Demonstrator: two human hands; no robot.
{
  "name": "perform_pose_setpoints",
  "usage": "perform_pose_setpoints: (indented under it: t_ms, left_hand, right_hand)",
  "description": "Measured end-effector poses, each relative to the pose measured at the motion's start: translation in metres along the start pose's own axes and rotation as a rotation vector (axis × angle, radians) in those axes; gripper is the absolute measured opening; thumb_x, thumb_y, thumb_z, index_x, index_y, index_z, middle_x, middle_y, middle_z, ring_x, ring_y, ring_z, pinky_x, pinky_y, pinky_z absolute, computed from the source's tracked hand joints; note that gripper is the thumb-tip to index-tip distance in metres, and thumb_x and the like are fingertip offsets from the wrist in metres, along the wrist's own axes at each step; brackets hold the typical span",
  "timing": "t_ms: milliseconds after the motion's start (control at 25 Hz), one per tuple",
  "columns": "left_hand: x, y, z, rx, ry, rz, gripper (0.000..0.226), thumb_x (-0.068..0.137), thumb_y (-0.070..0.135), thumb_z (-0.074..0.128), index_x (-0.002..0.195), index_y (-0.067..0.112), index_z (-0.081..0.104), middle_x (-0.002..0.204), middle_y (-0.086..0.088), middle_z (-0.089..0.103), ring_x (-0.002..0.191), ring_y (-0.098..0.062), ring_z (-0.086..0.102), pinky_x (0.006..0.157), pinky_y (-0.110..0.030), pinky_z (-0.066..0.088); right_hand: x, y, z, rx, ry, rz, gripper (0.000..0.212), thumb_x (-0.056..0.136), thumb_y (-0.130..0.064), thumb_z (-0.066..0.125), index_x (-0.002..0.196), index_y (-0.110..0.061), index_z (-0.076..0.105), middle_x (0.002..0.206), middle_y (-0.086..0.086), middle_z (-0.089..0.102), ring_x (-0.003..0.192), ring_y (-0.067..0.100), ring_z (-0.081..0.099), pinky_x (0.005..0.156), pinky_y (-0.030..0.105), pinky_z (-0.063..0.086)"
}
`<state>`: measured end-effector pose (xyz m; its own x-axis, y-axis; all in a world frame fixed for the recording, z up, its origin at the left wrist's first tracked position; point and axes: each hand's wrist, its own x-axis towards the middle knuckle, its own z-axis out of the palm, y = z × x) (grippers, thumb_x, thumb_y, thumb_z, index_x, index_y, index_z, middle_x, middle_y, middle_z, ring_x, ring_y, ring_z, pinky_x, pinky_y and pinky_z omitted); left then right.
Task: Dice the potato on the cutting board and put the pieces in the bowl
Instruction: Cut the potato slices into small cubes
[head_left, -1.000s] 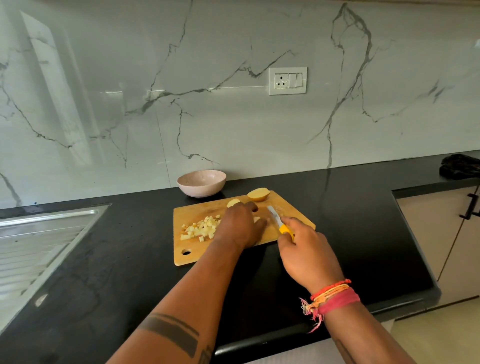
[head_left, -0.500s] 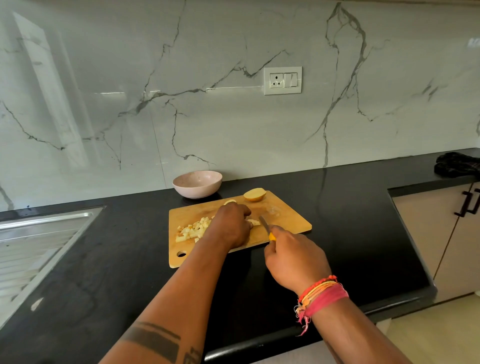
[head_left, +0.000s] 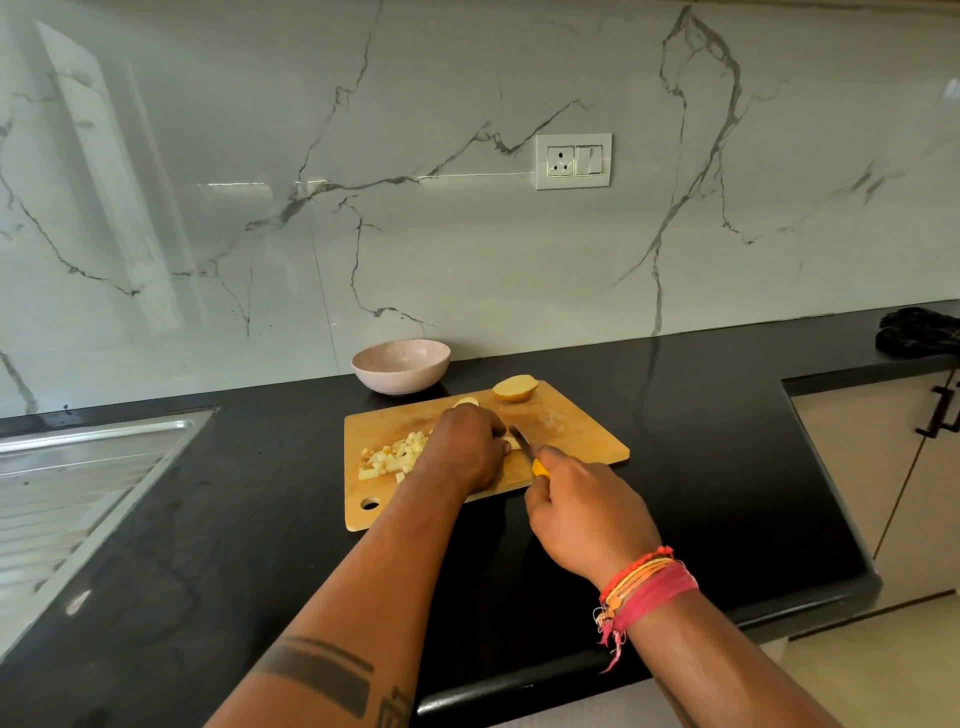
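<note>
Knife (head_left: 522, 439) drawn nearer; right hand (head_left: 584, 512) grip wraps handle, left hand (head_left: 465, 449) curled, pinning potato piece (head_left: 511, 443).

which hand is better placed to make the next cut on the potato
Right, likely. The right hand grips the knife, its blade beside the potato piece. The left hand rests on that piece, fingers curled, on the board.

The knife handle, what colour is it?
Yellow. The knife handle shows just above the right hand in the head view.
</note>
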<state>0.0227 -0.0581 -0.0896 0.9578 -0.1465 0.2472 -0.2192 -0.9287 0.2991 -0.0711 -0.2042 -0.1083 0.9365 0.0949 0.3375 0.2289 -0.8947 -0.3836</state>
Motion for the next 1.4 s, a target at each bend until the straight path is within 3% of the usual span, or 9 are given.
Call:
perform_pose_setpoints:
  t_ms: [160, 320, 520, 880, 1040, 1240, 1400]
  left_hand:
    - [0.002, 0.000, 0.002, 0.002, 0.001, -0.017, 0.028, 0.099, 0.029, 0.063, 0.124, 0.024, 0.073, 0.120, 0.001, 0.070, 0.108, -0.017, 0.062, 0.088, -0.026, 0.049]
    - [0.003, 0.002, 0.004, 0.004, 0.019, -0.039, 0.025, 0.099, 0.026, 0.061, 0.119, 0.026, 0.075, 0.116, 0.000, 0.071, 0.106, -0.019, 0.063, 0.082, -0.024, 0.046]
    - [0.001, 0.005, 0.008, 0.019, 0.046, -0.069, 0.023, 0.097, 0.030, 0.063, 0.113, 0.021, 0.077, 0.116, -0.003, 0.071, 0.104, -0.020, 0.064, 0.083, -0.027, 0.050]
    - [-0.001, -0.001, -0.001, 0.022, -0.005, -0.045, 0.034, 0.099, 0.032, 0.065, 0.132, 0.023, 0.068, 0.132, -0.001, 0.066, 0.122, -0.020, 0.058, 0.101, -0.029, 0.046]
    - [0.001, -0.001, 0.000, 0.037, 0.005, -0.063, 0.027, 0.099, 0.029, 0.063, 0.123, 0.021, 0.073, 0.122, -0.002, 0.070, 0.112, -0.020, 0.062, 0.096, -0.030, 0.050]
    - [0.004, -0.002, 0.002, 0.005, 0.024, -0.088, 0.023, 0.100, 0.025, 0.061, 0.116, 0.022, 0.077, 0.117, 0.000, 0.072, 0.108, -0.019, 0.063, 0.093, -0.029, 0.052]
    - [0.003, -0.001, 0.005, 0.020, 0.044, -0.099, 0.022, 0.098, 0.029, 0.063, 0.112, 0.021, 0.078, 0.115, 0.000, 0.073, 0.106, -0.019, 0.064, 0.093, -0.030, 0.053]
  right_hand:
    - [0.010, -0.003, 0.002, -0.015, -0.031, -0.026, 0.036, 0.104, -0.033, 0.045, 0.139, -0.029, 0.054, 0.077, -0.010, 0.058, 0.064, 0.008, 0.056, 0.050, 0.026, 0.040]
    - [0.023, -0.008, 0.001, -0.039, -0.097, -0.047, 0.025, 0.101, -0.028, 0.049, 0.123, -0.024, 0.058, 0.080, -0.003, 0.057, 0.070, 0.019, 0.059, 0.059, 0.031, 0.043]
    - [0.010, -0.002, 0.003, -0.074, -0.102, -0.072, 0.030, 0.102, -0.032, 0.049, 0.131, -0.026, 0.055, 0.076, -0.007, 0.056, 0.064, 0.010, 0.054, 0.054, 0.028, 0.039]
    - [-0.005, -0.001, 0.000, 0.019, 0.004, -0.013, 0.052, 0.104, -0.033, 0.044, 0.155, -0.031, 0.041, 0.072, -0.008, 0.061, 0.060, 0.009, 0.058, 0.050, 0.027, 0.043]
    - [0.008, -0.010, 0.002, 0.014, -0.063, -0.065, 0.046, 0.104, -0.032, 0.046, 0.150, -0.029, 0.045, 0.078, -0.006, 0.061, 0.063, 0.009, 0.058, 0.050, 0.024, 0.039]
    - [0.028, -0.013, 0.004, 0.017, -0.145, -0.055, 0.026, 0.100, -0.027, 0.048, 0.123, -0.022, 0.060, 0.084, -0.002, 0.059, 0.076, 0.021, 0.059, 0.065, 0.032, 0.043]
    - [0.021, -0.008, 0.005, -0.020, -0.152, -0.076, 0.032, 0.101, -0.031, 0.048, 0.131, -0.026, 0.058, 0.079, -0.005, 0.058, 0.071, 0.014, 0.059, 0.058, 0.029, 0.042]
